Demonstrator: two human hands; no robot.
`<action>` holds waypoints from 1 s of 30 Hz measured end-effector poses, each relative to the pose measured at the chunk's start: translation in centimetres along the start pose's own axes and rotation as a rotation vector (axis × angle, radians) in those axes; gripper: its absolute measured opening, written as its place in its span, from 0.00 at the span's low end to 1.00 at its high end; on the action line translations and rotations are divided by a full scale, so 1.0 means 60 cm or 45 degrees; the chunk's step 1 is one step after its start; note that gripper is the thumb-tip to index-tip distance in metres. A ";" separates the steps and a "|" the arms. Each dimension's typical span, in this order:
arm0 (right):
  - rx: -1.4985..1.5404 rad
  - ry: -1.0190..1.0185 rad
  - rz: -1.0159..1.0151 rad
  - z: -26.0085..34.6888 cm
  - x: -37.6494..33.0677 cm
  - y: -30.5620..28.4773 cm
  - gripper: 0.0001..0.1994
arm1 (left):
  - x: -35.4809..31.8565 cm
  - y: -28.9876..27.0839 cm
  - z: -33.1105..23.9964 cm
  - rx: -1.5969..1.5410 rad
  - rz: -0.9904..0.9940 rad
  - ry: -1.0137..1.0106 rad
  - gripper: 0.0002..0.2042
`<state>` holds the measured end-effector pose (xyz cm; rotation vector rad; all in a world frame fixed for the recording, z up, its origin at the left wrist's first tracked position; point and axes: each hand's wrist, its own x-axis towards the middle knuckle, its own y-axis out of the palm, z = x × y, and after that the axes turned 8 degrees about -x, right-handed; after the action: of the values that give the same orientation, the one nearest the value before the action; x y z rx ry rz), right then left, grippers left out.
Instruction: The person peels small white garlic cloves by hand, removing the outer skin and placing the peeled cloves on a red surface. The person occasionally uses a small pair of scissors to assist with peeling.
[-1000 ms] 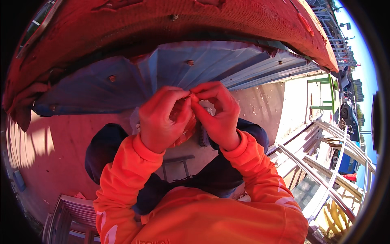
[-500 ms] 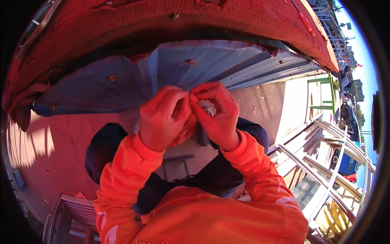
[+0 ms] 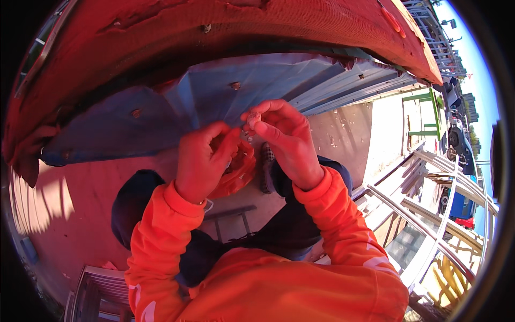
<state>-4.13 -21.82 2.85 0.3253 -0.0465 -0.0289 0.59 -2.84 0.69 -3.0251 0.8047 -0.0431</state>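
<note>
My right hand (image 3: 287,142) pinches a small pale lump (image 3: 254,120) between thumb and fingertips. What kind of thing it is cannot be made out. Beside it and slightly lower, my left hand (image 3: 204,161) has thumb and forefinger pressed together; anything within them is hidden. Tiny light bits show between the two hands. Below the hands, an orange-red plastic bag (image 3: 240,174) sits between my knees, partly covered by my left hand.
A blue corrugated metal sheet (image 3: 214,96) with bolts hangs ahead under a red, cracked cover (image 3: 225,32). A metal frame (image 3: 230,214) lies between my legs. White frames (image 3: 429,214) stand at right, a green stand (image 3: 435,115) beyond, and a slatted seat (image 3: 99,290) at lower left.
The fingertips, which met before, are now apart. My left hand has dropped a little down and left; my right has risen slightly, and the pale lump in it now shows.
</note>
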 end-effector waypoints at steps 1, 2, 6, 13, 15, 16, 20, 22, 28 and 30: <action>0.006 0.012 0.012 0.001 0.000 -0.001 0.11 | -0.001 0.001 -0.010 -0.199 -0.003 -0.083 0.07; 0.012 0.025 0.024 0.002 0.000 -0.002 0.11 | 0.001 0.001 -0.014 -0.408 0.020 -0.127 0.07; -0.173 0.003 0.079 0.001 -0.003 0.001 0.11 | 0.007 -0.004 -0.024 -1.000 0.157 -0.303 0.10; -0.431 -0.273 0.118 0.001 0.001 0.003 0.10 | 0.003 -0.007 -0.013 -1.154 0.178 -0.264 0.11; -0.643 -0.445 0.073 0.003 0.003 0.006 0.12 | 0.002 -0.007 -0.006 -1.097 0.137 -0.162 0.11; -0.688 -0.472 0.041 0.002 0.001 0.008 0.12 | 0.003 -0.006 -0.003 -1.070 0.119 -0.113 0.12; -0.816 -0.545 -0.044 -0.002 -0.008 0.012 0.14 | 0.000 -0.002 -0.008 -0.880 0.042 -0.020 0.13; -0.892 -0.600 -0.054 -0.001 -0.008 0.010 0.14 | 0.000 -0.005 -0.014 -0.857 0.017 -0.057 0.12; -1.031 -0.695 -0.056 0.005 -0.005 0.008 0.14 | -0.003 -0.003 -0.022 -0.772 -0.060 0.038 0.09; -1.045 -0.675 -0.060 0.006 -0.006 0.008 0.14 | -0.005 0.000 -0.024 -0.717 -0.081 0.090 0.09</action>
<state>-4.48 -21.48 3.30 -0.5103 -0.5374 -0.1747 0.30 -2.67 2.11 -3.5946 0.8455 0.0937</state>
